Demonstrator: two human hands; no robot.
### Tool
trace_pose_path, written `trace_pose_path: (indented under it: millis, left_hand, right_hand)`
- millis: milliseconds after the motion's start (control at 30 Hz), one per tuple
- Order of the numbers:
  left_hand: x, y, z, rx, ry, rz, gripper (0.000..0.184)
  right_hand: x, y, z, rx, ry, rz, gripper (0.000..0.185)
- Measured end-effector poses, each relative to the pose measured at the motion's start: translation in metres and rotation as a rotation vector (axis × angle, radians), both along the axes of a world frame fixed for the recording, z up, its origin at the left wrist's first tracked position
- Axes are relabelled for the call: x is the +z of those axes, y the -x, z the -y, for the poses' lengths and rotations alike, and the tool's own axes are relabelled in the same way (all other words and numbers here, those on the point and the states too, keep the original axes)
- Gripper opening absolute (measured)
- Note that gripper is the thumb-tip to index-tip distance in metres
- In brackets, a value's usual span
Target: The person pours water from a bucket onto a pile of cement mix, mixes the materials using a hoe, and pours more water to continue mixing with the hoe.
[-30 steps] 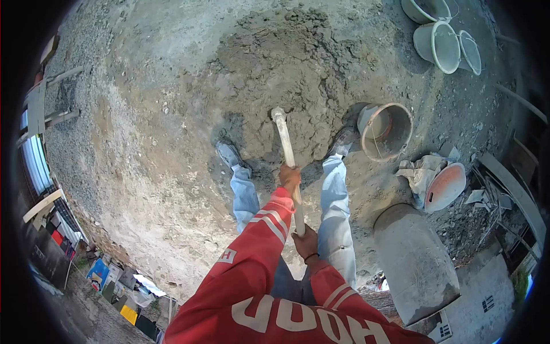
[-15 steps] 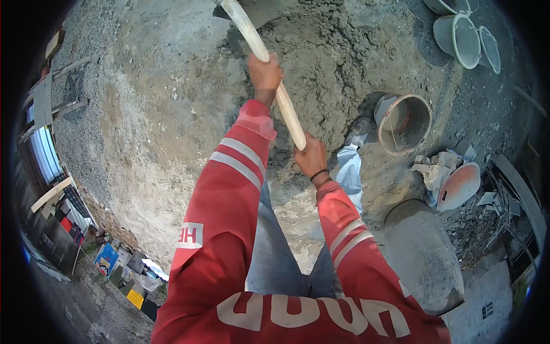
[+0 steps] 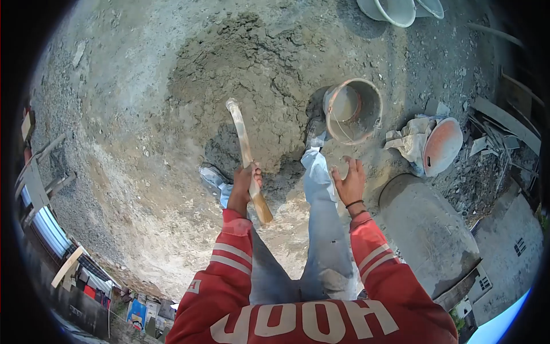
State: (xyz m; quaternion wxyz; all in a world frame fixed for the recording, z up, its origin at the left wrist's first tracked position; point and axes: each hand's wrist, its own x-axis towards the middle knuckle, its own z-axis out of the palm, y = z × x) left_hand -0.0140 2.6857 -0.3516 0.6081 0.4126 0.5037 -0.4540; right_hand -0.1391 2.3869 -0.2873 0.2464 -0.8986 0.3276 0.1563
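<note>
My left hand is wrapped round the lower part of a hoe's wooden handle. Pale at its far end and browner by my hand, the handle slants over the wet mortar heap; the blade cannot be made out against the grey mix. With fingers spread and nothing in it, my right hand hovers beside my right leg. Just beyond that hand a mortar-stained bucket leans toward me, its wire handle hanging at the rim.
Pale buckets lie at the top edge. To the right are a reddish round lid-like piece, a crumpled sack, a grey rounded slab and scrap boards. Planks and metal sheeting line the left.
My right hand has let go of the handle's end and opened toward the bucket. My left hand has come nearer my body with the hoe. The view has shifted right.
</note>
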Motion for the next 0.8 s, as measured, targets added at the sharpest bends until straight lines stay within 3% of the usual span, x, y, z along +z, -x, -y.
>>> trace_pose_path:
  millis: [100,167,200,267,333,400,567,633,800]
  left_hand:
    - [0.056,-0.002,0.008,-0.174,0.012,0.044,0.012]
    - [0.057,0.003,0.008,-0.175,-0.004,0.038,0.012]
    - [0.054,-0.002,0.011,-0.162,-0.012,0.031,0.012]
    - [0.052,-0.014,0.019,-0.219,-0.052,0.014,0.012]
    - [0.047,-0.008,0.016,-0.249,-0.141,-0.020,0.011]
    - [0.046,-0.009,0.017,-0.236,-0.137,0.003,0.010]
    - [0.047,-0.009,0.018,-0.257,-0.129,0.013,0.009]
    - [0.046,-0.009,0.015,-0.305,-0.136,0.015,0.010]
    - [0.036,-0.001,0.009,-0.269,-0.178,0.032,0.011]
  right_hand:
    - [-0.030,-0.044,0.078,0.106,0.152,0.101,0.054]
    - [-0.066,-0.048,0.118,0.430,0.034,-0.067,0.050]
    - [-0.086,-0.042,0.138,0.418,0.040,-0.058,0.050]
    - [-0.117,-0.024,0.168,0.389,-0.324,-0.576,0.045]
    - [-0.088,-0.023,0.190,0.343,-0.318,-0.518,0.041]
    - [-0.072,-0.023,0.219,0.462,-0.267,-0.235,0.047]
    - [-0.035,-0.025,0.256,0.496,-0.197,-0.320,0.056]
    - [-0.038,-0.024,0.254,0.521,-0.219,-0.419,0.074]
    - [-0.073,-0.025,0.180,0.503,-0.193,-0.247,0.087]
